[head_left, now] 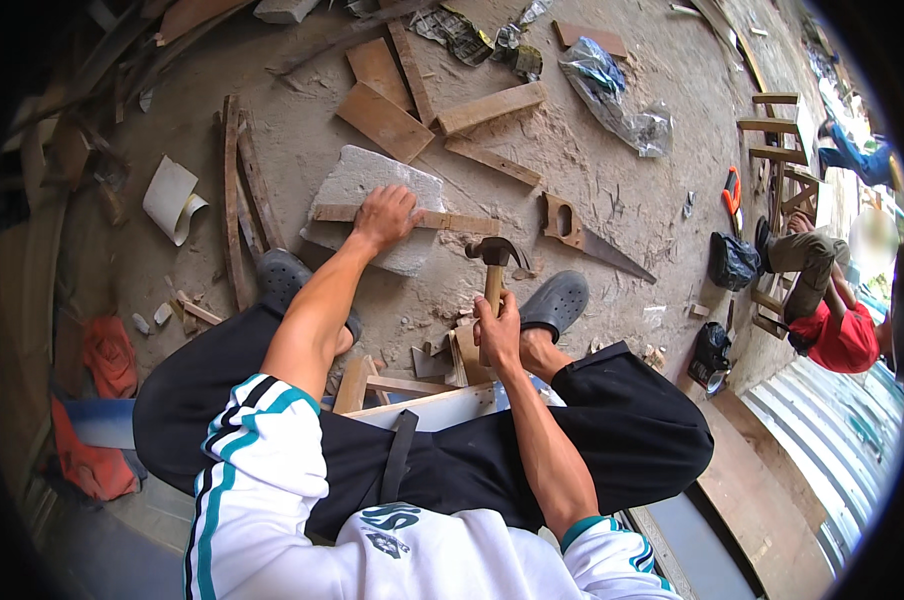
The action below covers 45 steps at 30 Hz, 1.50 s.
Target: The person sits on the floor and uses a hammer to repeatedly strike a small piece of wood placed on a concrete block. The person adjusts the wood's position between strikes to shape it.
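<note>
Dusty ground [632, 200] is supporting the whole work area, and a rough white block [362, 178] is resting on it, forward of the seated worker, serving as the carrier for a narrow wooden strip [457, 221]. From where I am standing, the strip is lying crosswise over the block, its left end sitting close to the block's left edge and its right end projecting past the block's right edge. The left hand [385, 212] is bearing down on the strip over the middle of the block, fingers lying together and clamped over the wood. The right hand [498, 328] is gripping a claw hammer [495, 281], fingers wrapped around the wooden handle, thumb lying along it. The hammer head is standing upward, just on the near side of the strip's projecting end; I cannot tell its height above the ground. A handsaw [602, 250] is lying beyond the block's right edge, its wooden handle facing the strip and its blade tip pointing away. Brown board offcuts [384, 122] are lying past the block's far edge, and crumpled clear plastic [622, 110] is lying farther right. Grey clogs [557, 303] are flanking the block's near corners. Another person in a red shirt [845, 340] is sitting at the ground's right edge.
</note>
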Motion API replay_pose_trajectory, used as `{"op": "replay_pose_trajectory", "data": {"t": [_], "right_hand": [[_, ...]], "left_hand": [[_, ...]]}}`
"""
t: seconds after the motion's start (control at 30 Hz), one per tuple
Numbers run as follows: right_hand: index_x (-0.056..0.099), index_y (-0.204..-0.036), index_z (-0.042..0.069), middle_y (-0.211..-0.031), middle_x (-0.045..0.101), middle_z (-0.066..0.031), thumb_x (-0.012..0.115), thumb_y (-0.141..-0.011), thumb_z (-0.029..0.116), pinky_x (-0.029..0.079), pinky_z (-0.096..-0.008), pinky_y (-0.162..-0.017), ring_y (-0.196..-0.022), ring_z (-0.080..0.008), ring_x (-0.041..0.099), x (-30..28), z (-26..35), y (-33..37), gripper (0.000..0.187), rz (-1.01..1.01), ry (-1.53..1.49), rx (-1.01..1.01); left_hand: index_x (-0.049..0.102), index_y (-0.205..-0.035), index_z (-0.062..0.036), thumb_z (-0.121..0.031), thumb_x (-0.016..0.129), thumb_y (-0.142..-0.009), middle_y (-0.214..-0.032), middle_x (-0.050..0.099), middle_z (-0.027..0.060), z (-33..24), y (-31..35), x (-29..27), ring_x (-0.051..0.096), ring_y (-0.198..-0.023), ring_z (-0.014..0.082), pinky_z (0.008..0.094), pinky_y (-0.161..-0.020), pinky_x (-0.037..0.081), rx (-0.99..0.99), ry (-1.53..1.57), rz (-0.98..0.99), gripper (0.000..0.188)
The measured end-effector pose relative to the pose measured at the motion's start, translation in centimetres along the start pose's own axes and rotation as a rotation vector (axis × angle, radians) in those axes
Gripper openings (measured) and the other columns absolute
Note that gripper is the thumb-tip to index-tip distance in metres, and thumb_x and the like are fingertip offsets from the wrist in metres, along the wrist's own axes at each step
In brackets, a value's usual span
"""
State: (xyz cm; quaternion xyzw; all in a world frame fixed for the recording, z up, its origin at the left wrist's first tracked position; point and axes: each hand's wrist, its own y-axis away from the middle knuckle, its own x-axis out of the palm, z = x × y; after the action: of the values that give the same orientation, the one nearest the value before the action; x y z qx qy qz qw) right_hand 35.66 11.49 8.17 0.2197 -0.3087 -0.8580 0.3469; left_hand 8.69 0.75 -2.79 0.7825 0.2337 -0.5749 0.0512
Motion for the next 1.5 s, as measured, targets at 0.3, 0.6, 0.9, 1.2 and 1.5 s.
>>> {"op": "replay_pose_trajectory", "data": {"t": [0.3,0.6,0.9,1.2,1.5], "right_hand": [[0.055,-0.103,0.002,-0.062,0.056,-0.004,0.068,-0.095,0.032,0.041,-0.0307,-0.042,-0.047,-0.0117,0.053,0.2,1.3,-0.8,0.033,-0.096,0.063,-0.005],[0.061,-0.08,-0.002,-0.06,0.055,-0.0098,0.072,-0.093,0.039,0.042,-0.0367,-0.055,-0.058,-0.0147,0.048,1.5,0.5,-1.3,0.045,-0.182,0.28,-0.16],[0.06,-0.072,-0.004,-0.06,0.057,-0.014,0.078,-0.086,0.042,0.043,-0.0392,-0.055,-0.056,-0.0186,0.05,3.1,-2.4,-3.3,0.052,-0.263,0.271,-0.019],[0.07,-0.087,0.001,-0.064,0.061,-0.0134,0.073,-0.087,0.027,0.049,-0.0383,-0.062,-0.061,-0.0209,0.061,4.2,-0.5,-4.0,0.026,-0.127,0.442,0.164],[0.066,-0.083,0.0,-0.067,0.059,-0.0121,0.068,-0.091,0.02,0.047,-0.0381,-0.061,-0.061,-0.0204,0.056,3.7,-3.7,-3.3,0.022,-0.228,0.135,-0.181]], "left_hand": [[0.064,-0.102,-0.0114,-0.043,0.065,-0.089,-0.103,0.06,0.0082,-0.7,-2.4,-0.4,0.057,-0.102,0.0267,0.0457,-0.09,0.04,-0.111,0.043,0.031,0.034],[0.056,-0.136,-0.014,-0.048,0.058,-0.091,-0.15,0.043,0.0129,-0.1,-3.3,0.8,0.03,-0.146,0.0306,0.0545,-0.12,0.011,-0.476,-0.031,-0.007,0.056],[0.061,-0.133,-0.0135,-0.04,0.058,-0.091,-0.151,0.046,0.0108,-0.3,-3.7,0.3,0.028,-0.148,0.0312,0.0553,-0.121,0.01,-0.502,-0.031,0.105,0.05],[0.062,-0.13,-0.0126,-0.039,0.058,-0.09,-0.151,0.046,0.0124,0.1,-3.6,0.5,0.026,-0.149,0.0332,0.0607,-0.12,0.006,-0.485,-0.031,0.086,0.048],[0.057,-0.139,-0.0182,-0.041,0.053,-0.095,-0.159,0.034,0.0113,-0.1,-4.0,0.1,0.014,-0.153,0.0343,0.0621,-0.121,-0.002,-0.521,-0.069,0.143,0.05]]}}
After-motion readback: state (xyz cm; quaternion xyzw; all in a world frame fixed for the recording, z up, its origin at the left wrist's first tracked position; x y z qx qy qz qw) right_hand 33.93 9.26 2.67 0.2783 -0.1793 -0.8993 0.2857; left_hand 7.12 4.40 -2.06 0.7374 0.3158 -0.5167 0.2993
